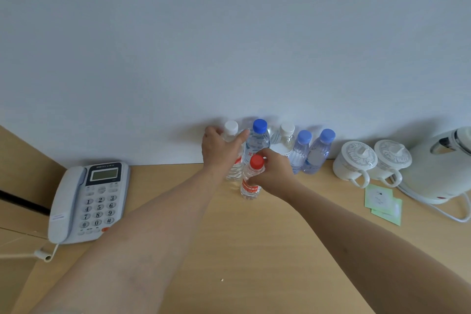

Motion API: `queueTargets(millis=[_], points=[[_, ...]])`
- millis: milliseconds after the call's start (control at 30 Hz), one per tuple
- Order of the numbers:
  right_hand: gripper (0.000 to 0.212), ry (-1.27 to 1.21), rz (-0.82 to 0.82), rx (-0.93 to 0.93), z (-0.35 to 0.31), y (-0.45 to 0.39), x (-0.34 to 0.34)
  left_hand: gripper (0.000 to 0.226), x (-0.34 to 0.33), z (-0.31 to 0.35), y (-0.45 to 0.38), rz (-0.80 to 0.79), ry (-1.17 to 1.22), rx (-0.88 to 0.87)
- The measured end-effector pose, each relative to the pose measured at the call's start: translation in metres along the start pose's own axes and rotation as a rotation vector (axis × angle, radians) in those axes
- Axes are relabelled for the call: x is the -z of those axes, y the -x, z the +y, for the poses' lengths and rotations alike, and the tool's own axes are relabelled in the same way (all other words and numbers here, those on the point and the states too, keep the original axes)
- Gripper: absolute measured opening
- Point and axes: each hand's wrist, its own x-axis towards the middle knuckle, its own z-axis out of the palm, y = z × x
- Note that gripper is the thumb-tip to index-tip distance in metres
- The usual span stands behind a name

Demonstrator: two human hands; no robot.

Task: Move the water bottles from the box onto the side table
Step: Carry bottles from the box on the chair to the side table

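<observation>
Several clear water bottles stand upright on the wooden side table (pixel 254 250), close to the wall. My left hand (pixel 220 149) grips a white-capped bottle (pixel 231 128) at the left end of the row. My right hand (pixel 276 173) is wrapped around a small red-capped bottle (pixel 251 181) standing in front of the row. Behind it stands a taller blue-capped bottle (pixel 258 137). To the right stand another white-capped bottle (pixel 286 135) and two blue-capped bottles (pixel 302 150) (pixel 319 151). No box is in view.
A grey desk phone (pixel 89 201) lies at the left with its cord over the table edge. Two white lidded cups (pixel 354 160) (pixel 392 158), a white kettle (pixel 443 168) with its cable, and green sachets (pixel 382 204) sit at the right.
</observation>
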Motion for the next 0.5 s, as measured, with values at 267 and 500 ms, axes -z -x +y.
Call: queueTargets(millis=[267,500], points=[[0.054,0.024,0.001,0.009,-0.001,0.007,-0.006,0.071,0.003,-0.007,0.004,-0.054,0.003,-0.034],[0.051,0.041,-0.014,0.017,-0.005,0.014,-0.003,0.074,0.013,-0.009,0.004,-0.181,0.047,0.005]])
